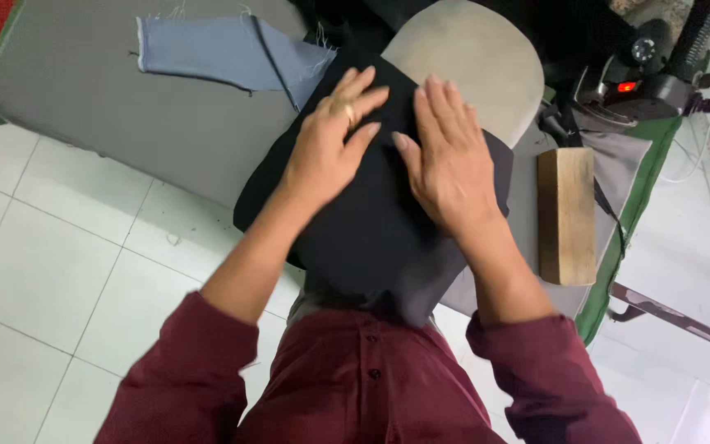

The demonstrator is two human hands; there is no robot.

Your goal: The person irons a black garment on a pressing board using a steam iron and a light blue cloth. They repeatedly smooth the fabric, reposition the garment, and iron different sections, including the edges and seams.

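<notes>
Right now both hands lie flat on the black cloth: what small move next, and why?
Probably slide the left hand and right hand apart, smoothing the black cloth outward. Both palms lie flat near its middle, and its near edge hangs off the grey padded board.

Frayed blue-grey fabric strip (232, 53) lies on the grey padded ironing table (100, 82); rectangular pale wooden block (566, 215) rests near the table's green edge; black iron with red light (638, 78) sits beyond; white tiled floor (51, 271) below.
</notes>
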